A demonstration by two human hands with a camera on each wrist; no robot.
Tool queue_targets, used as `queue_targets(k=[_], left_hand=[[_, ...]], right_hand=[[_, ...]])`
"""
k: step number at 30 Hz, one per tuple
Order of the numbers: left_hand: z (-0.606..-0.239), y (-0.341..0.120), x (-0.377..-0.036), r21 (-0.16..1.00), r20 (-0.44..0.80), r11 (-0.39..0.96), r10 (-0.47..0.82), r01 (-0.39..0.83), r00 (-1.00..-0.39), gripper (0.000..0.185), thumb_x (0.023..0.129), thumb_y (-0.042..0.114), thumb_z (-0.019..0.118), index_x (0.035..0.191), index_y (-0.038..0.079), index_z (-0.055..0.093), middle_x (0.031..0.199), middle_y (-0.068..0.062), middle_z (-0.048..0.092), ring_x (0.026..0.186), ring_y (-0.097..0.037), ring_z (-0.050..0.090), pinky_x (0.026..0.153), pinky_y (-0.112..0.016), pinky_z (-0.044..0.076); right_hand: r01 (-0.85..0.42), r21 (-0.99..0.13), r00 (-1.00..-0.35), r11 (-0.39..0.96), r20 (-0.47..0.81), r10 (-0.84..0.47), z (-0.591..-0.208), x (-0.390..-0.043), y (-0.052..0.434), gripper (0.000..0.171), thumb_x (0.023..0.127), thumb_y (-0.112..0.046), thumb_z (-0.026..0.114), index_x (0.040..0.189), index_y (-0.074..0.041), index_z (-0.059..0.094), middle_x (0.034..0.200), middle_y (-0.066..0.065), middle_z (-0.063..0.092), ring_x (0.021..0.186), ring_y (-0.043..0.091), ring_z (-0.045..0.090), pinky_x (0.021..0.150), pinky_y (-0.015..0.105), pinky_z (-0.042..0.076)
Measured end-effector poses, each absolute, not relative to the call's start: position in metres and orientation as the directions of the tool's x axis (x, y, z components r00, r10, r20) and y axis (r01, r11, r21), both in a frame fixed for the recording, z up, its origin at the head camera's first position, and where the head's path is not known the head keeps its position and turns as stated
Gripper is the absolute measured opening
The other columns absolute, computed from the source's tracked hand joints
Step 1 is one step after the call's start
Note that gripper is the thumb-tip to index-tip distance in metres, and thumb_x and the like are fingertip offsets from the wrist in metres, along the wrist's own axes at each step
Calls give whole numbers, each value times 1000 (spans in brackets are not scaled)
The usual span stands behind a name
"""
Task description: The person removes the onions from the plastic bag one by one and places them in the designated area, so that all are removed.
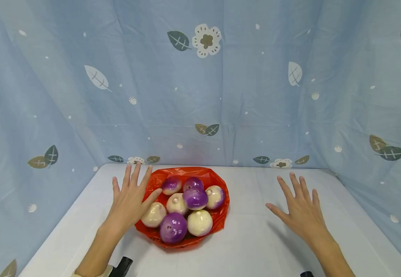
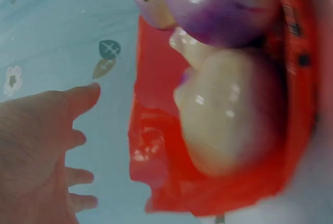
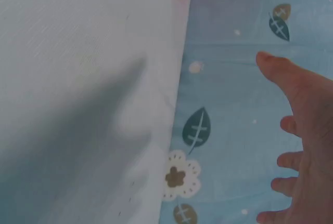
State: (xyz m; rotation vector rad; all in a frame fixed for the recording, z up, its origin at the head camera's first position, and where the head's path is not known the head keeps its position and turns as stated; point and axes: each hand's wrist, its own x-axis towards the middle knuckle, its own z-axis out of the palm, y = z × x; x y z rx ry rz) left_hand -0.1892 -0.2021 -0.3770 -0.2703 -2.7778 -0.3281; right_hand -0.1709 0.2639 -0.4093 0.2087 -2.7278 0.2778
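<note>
Several glossy purple-and-white turnips (image 1: 173,227) lie heaped in a red plastic bag (image 1: 209,175) whose mouth is spread wide, left of the middle of the table. My left hand (image 1: 129,202) hovers at the bag's left side with fingers spread, its thumb overlapping the bag's edge in the head view. The left wrist view shows a pale turnip (image 2: 229,112) close up, apart from that hand. Well to the right of the bag, my right hand (image 1: 302,211) is held over the table with fingers spread and nothing in it; its shadow falls on the white surface.
A white-covered table (image 1: 249,246) carries the bag. Behind it and along both sides hangs a light blue curtain (image 1: 256,84) printed with leaves and flowers. Black straps or mounts (image 1: 121,266) show by the wrists at the bottom.
</note>
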Motion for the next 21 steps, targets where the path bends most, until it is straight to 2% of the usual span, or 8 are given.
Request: queue_targets(k=[4,7,10,15,21], left_hand=[[-370,-197,-195,226,368,942,155,250,-917,75,94,49,59,156,22,26,160,-23,19,146,-47,17,109,-77,16],[-367,-196,-200,242,378,932,165,269,-911,72,94,41,62,155,21,30,156,-26,27,138,-50,32,103,-74,33],[-367,-196,-205,256,378,926,167,277,-910,69,93,36,65,153,20,34,152,-26,33,129,-49,44,90,-71,46],[-367,-200,-209,282,371,922,150,265,-916,66,92,26,67,151,21,38,143,-24,44,117,-46,55,75,-67,53],[-368,-205,-210,304,359,918,136,253,-923,61,91,19,67,147,19,43,130,-24,55,102,-43,63,71,-61,56]], right_hand=[[-213,-155,-886,965,447,-124,-406,-175,252,87,83,-57,68,153,-21,32,157,23,29,141,48,30,98,75,32],[-224,-156,-881,962,455,-131,-404,-178,242,84,82,-51,73,150,-18,37,152,25,36,131,51,42,89,73,42],[-228,-183,-896,956,423,-133,-403,-180,232,81,83,-48,73,148,-16,39,150,25,39,125,51,47,86,71,45],[-235,-227,-914,945,382,-136,-404,-185,217,76,83,-46,74,146,-16,43,146,22,44,120,49,52,87,68,48],[-246,-264,-926,933,348,-146,-407,-190,200,72,82,-44,75,142,-17,48,142,21,49,116,44,57,84,64,53]])
